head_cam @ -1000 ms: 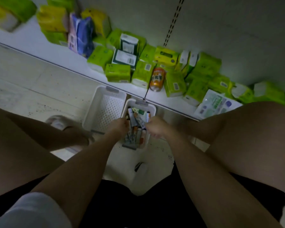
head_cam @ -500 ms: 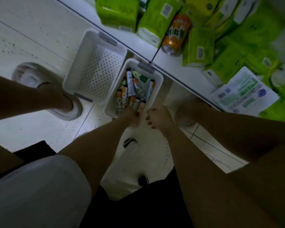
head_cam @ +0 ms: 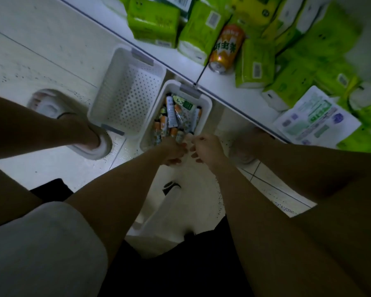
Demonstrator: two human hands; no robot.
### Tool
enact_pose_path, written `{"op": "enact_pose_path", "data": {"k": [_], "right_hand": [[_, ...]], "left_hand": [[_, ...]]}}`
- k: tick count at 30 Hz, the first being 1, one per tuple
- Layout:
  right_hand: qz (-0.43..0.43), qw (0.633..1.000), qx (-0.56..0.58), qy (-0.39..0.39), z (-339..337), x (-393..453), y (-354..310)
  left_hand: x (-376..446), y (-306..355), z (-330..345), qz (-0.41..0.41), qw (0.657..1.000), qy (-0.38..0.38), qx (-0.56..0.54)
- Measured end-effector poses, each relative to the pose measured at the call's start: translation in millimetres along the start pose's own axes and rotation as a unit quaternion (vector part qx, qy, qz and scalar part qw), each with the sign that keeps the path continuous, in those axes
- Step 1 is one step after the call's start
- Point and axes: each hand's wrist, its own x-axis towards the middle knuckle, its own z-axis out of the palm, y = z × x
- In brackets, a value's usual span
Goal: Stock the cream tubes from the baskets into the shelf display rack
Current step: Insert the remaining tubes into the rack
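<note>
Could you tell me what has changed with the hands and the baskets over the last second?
Both hands, left hand and right hand, drew back from among the cream tubes to the full basket's near rim. The empty basket stayed beside it.

Dim, underexposed view, pale floor (head_cam: pixel 41 52) brightest toward 10 o'clock, limbs in heavy shadow, wide-angle bending at edges, soft blur throughout

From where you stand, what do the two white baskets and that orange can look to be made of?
Empty basket and tube-filled basket: likely moulded plastic, matte white; the empty one's floor is perforated. Orange can: probably thin metal, glossy printed wall, silvery rim.
</note>
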Motion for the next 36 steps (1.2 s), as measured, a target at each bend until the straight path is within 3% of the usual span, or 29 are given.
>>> {"op": "enact_pose_path", "data": {"k": [9, 14, 19, 22, 26, 29, 36], "right_hand": [[-0.061, 0.997, -0.041, 0.020, 28, 7, -30], [-0.057, 0.991, -0.121, -0.024, 49, 5, -17], [-0.012, 0.995, -0.095, -0.011, 72, 35, -6], [-0.034, 0.993, -0.111, 0.004, 88, 59, -4], [-0.067, 0.990, -0.125, -0.011, 106, 91, 2], [-0.047, 0.984, -0.167, -0.038, 110, 105, 3], [-0.059, 0.946, -0.307, -0.082, 57, 80, -31]], "left_hand": [[-50, 10, -117, 0.117, 0.990, 0.034, 0.073], [-60, -16, -154, 0.152, 0.982, 0.085, -0.076], [-39, -51, -153, 0.159, 0.952, 0.033, -0.258], [-25, -54, -142, 0.150, 0.931, 0.031, -0.331], [-15, -60, -141, 0.131, 0.925, 0.034, -0.356], [-13, -61, -147, 0.124, 0.919, 0.046, -0.372], [-21, -23, -153, 0.131, 0.911, 0.059, -0.386]]}}
